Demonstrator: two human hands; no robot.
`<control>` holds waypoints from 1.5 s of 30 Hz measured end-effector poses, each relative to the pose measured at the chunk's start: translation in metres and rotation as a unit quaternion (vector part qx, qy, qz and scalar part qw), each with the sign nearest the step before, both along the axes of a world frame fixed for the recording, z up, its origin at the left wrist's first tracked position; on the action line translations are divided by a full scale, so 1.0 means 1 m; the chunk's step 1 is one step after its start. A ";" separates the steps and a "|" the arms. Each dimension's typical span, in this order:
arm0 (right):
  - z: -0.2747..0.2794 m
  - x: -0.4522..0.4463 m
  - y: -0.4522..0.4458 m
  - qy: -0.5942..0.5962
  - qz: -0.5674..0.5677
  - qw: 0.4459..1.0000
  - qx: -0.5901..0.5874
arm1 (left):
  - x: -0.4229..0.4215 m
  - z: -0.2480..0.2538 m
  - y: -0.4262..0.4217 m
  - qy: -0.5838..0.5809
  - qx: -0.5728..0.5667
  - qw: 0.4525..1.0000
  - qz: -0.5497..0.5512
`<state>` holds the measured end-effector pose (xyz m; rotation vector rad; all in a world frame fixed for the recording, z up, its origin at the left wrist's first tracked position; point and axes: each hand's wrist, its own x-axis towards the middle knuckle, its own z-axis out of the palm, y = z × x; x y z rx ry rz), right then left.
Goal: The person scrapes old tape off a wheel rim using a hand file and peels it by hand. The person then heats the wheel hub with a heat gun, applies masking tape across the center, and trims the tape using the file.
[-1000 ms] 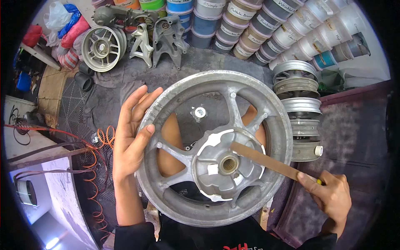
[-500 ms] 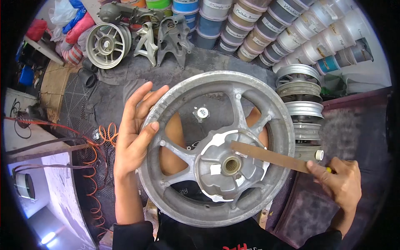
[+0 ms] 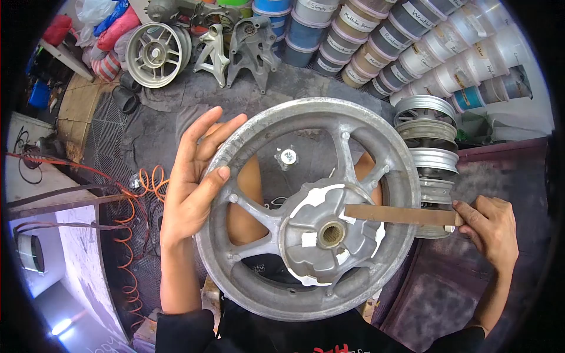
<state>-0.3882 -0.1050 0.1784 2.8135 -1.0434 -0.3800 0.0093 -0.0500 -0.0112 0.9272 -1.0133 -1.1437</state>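
Workshop floor, dark covering. At 1 o'clock, stacked labelled tubs, various colours; at 11, two metal brackets; at 10–11, a pale spoked wheel. Stacked rims at 3 o'clock, orange coiled hose at approx 8. A round white disc on the floor shows thru the spokes at 11 o'clock from the hub.

Big grey wheel is front & centre, face toward the person, just above their lap. Hub has white patches at approx 3, 5, 7, 9 & 11 o'clock.

L hand holds the rim at 9–10 o'clock: thumb over the lip, fingers spread along the outer edge. R hand, at 3 o'clock, has fingers closed on one end of a flat brown tool. Tool runs inward across the rim, tip at 1 o'clock from the hub's bore, over another bit of white; can't tell if it's touching.
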 end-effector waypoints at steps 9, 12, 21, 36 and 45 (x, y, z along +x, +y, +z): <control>0.003 0.007 -0.023 -0.021 0.065 0.998 -0.018 | 0.002 -0.001 -0.002 -0.010 -0.002 1.000 -0.004; 0.007 0.002 -0.029 -0.020 0.072 0.997 -0.017 | 0.000 0.001 -0.001 -0.003 0.001 1.000 -0.001; 0.013 0.018 -0.041 -0.004 0.131 0.990 -0.044 | -0.001 0.001 -0.001 -0.004 -0.002 1.000 0.003; 0.026 0.033 -0.046 0.032 0.141 0.989 -0.028 | 0.003 -0.003 -0.001 0.009 -0.024 1.000 -0.015; 0.025 0.021 -0.028 0.020 0.101 0.994 -0.042 | 0.002 -0.003 -0.001 0.008 -0.010 1.000 -0.001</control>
